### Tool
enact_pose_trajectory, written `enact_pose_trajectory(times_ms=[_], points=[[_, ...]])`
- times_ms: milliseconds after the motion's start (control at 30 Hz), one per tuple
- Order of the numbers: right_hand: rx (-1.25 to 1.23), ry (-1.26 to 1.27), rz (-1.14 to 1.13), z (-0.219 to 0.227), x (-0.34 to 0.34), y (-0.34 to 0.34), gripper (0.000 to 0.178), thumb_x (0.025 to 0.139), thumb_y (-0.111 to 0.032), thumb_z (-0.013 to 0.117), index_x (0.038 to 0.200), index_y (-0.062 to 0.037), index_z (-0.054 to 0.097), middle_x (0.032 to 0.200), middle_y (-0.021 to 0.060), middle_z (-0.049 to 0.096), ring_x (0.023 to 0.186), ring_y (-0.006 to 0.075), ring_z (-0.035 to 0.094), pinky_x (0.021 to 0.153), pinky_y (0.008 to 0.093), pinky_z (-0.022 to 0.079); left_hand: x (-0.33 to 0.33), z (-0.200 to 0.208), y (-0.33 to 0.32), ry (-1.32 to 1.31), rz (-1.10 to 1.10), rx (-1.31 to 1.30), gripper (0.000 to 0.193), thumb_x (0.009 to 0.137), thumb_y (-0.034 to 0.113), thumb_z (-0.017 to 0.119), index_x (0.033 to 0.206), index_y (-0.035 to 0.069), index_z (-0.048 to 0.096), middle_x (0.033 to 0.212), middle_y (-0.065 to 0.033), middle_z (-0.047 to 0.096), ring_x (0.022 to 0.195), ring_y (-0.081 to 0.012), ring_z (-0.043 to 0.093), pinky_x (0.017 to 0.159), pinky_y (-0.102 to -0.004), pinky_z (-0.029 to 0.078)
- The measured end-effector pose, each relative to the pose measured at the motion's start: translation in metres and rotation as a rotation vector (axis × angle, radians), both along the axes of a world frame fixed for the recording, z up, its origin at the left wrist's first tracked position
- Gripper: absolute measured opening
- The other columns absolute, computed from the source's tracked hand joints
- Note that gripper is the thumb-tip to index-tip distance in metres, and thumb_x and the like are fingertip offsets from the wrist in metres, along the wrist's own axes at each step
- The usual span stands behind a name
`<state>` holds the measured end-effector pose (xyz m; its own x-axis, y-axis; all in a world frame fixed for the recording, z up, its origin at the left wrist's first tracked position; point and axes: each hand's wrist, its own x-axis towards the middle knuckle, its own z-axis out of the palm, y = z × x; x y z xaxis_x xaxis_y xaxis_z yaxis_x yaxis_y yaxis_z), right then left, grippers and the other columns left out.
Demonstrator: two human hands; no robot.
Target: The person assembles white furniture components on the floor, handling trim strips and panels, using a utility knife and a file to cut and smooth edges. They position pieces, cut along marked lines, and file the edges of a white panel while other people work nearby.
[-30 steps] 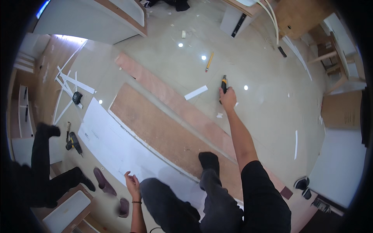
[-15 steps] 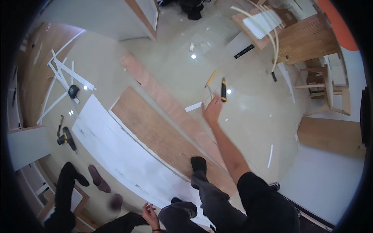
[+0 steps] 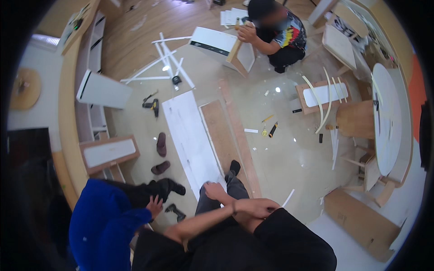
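My forearms cross over my lap. My left hand (image 3: 261, 208), with a band at its wrist, is curled round my right arm near the elbow, its fingertips partly hidden. My right hand (image 3: 215, 190) rests on my knee with loose fingers and nothing in it. A long white board (image 3: 187, 135) lies on the floor before me, beside a brown wooden board (image 3: 221, 133) that has my dark-socked foot (image 3: 234, 167) on it. Beyond, to the right, lie yellow-handled scissors (image 3: 264, 132), a black-and-orange utility knife (image 3: 273, 129), a yellow pencil (image 3: 268, 118) and a white strip (image 3: 251, 131).
At left sits a person in blue (image 3: 106, 221); another person (image 3: 280, 43) crouches at the far side by a white-and-wood box (image 3: 221, 45). Left of the white board are a drill (image 3: 153, 106), tape measure (image 3: 176, 80), slippers (image 3: 161, 144) and another drill (image 3: 175, 212). Chairs (image 3: 373, 174) stand right.
My right hand has let go of the scissors on the floor and drawn back to my knee. My left hand has come onto my right arm. The view has swung, showing both co-workers more fully.
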<state>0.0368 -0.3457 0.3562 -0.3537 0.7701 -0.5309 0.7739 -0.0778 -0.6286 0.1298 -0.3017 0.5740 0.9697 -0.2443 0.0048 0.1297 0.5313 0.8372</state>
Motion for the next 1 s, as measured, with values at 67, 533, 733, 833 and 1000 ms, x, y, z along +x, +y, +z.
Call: enact_pose_trajectory(times_ms=[67, 533, 733, 833, 1000], points=[[0.054, 0.005, 0.188, 0.042, -0.01, 0.016, 0.026, 0.083, -0.023, 0.059, 0.104, -0.0068, 0.062, 0.099, 0.0146, 0.067, 0.091, 0.0328, 0.067, 0.074, 0.0472, 0.052, 0.033, 0.043, -0.009, -0.202, -0.105, -0.277, 0.032, 0.093, 0.019, 0.064, 0.11, -0.007, 0.058, 0.103, -0.0133, 0.064, 0.094, -0.0193, 0.059, 0.087, -0.0331, 0.048], [0.098, -0.328, 0.692, 0.113, -0.053, 0.217, 0.028, 0.088, -0.021, 0.058, 0.112, -0.0073, 0.061, 0.102, 0.0115, 0.069, 0.095, 0.0305, 0.069, 0.078, 0.0406, 0.054, 0.064, 0.144, 0.095, -0.527, -0.023, -0.465, 0.038, 0.094, 0.013, 0.063, 0.128, -0.003, 0.054, 0.131, -0.0109, 0.056, 0.122, -0.0224, 0.051, 0.101, -0.0353, 0.043], [0.212, -0.235, 0.747, 0.121, -0.138, 0.33, 0.028, 0.084, -0.016, 0.063, 0.11, -0.0081, 0.061, 0.102, 0.0109, 0.069, 0.095, 0.0303, 0.069, 0.078, 0.0414, 0.053, 0.039, 0.162, 0.178, -0.769, -0.004, -0.151, 0.036, 0.095, 0.012, 0.06, 0.128, -0.002, 0.054, 0.13, -0.0105, 0.057, 0.12, -0.023, 0.052, 0.1, -0.0351, 0.043], [0.134, -0.169, 0.845, 0.134, -0.177, 0.385, 0.03, 0.082, -0.015, 0.06, 0.111, -0.007, 0.058, 0.101, 0.0135, 0.069, 0.094, 0.0309, 0.068, 0.075, 0.0442, 0.054, 0.009, 0.177, 0.241, -0.769, 0.003, -0.12, 0.036, 0.095, 0.012, 0.06, 0.127, -0.002, 0.055, 0.129, -0.0104, 0.057, 0.118, -0.0229, 0.053, 0.1, -0.0349, 0.043], [0.112, -0.003, 0.645, 0.145, -0.208, 0.452, 0.034, 0.08, -0.016, 0.061, 0.111, -0.0049, 0.057, 0.099, 0.0152, 0.068, 0.094, 0.032, 0.068, 0.076, 0.0456, 0.054, -0.014, 0.176, 0.317, -0.744, 0.037, -0.102, 0.035, 0.095, 0.012, 0.06, 0.127, -0.002, 0.055, 0.127, -0.0104, 0.058, 0.116, -0.0229, 0.054, 0.098, -0.0346, 0.044]])
